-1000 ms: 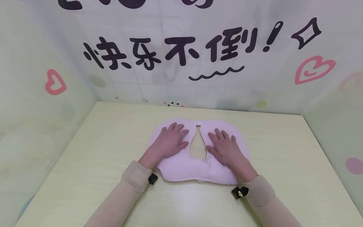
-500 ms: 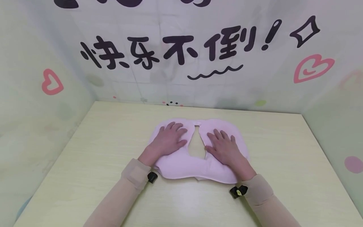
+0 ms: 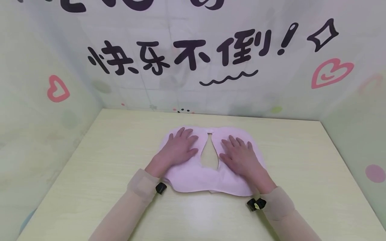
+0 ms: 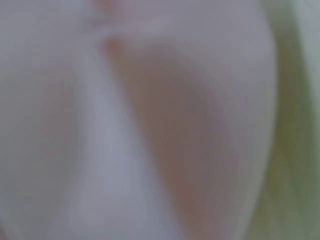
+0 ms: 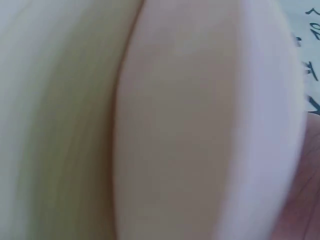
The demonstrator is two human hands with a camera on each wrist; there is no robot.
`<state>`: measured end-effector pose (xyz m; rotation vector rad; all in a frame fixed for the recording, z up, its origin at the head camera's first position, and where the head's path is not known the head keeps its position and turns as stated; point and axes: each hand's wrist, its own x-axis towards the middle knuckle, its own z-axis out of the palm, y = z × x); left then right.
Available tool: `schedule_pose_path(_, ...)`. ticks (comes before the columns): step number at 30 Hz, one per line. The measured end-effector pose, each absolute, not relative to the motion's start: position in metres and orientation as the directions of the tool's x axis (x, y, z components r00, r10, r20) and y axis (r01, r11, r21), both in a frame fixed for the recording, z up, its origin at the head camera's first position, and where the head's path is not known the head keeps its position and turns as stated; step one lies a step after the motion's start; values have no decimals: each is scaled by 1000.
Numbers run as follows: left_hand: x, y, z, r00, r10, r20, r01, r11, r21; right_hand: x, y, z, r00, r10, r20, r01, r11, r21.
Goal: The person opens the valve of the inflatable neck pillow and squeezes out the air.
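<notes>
A soft pink pad [image 3: 193,180] with a teardrop-shaped opening lies on the pale wooden table [image 3: 120,140]. The two lobes of the pad meet at a small join at its far side. My left hand [image 3: 180,147] rests on the left lobe with its fingers spread, the thumb pointing toward the opening. On the right lobe rests my right hand [image 3: 240,154], palm down, its thumb tip beside the opening's edge. In the left wrist view the pad [image 4: 120,180] is badly blurred. The right wrist view shows the pad's rounded side [image 5: 175,120] close up, with part of the right hand [image 5: 300,200] behind it.
A printed cloth backdrop [image 3: 187,90] with dark writing stands along the table's far edge, and similar panels rise at both sides. A dark wrist camera [image 3: 161,188] sits under the left cuff, another wrist camera [image 3: 256,204] beside the right cuff.
Both hands stay on the pad and have shifted only slightly. The opening's right edge, bent half a second ago, now curves more smoothly.
</notes>
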<state>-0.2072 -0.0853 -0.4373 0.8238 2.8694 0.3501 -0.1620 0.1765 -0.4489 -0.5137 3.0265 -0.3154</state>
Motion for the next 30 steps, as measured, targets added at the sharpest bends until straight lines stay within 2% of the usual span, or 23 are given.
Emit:
schedule_pose_path(5, -191, -91, -428, -829, 558, -30, 537, 810, 237, -153, 178, -445, -937, -349, 16, -343, 909, -237)
schedule_pose_path(13, -172, -96, -436, -815, 578, -36, 558, 800, 220, -146, 178, -456, -927, -374, -6, -357, 889, -286)
schedule_pose_path(21, -169, -100, -444, -806, 587, -74, 563, 800, 210, -143, 182, -461, -923, -384, -13, -367, 892, -264)
schedule_pose_path(30, -173, -100, -450, -792, 595, -135, 578, 803, 147, -143, 183, -461, -926, -375, -37, -353, 898, -262)
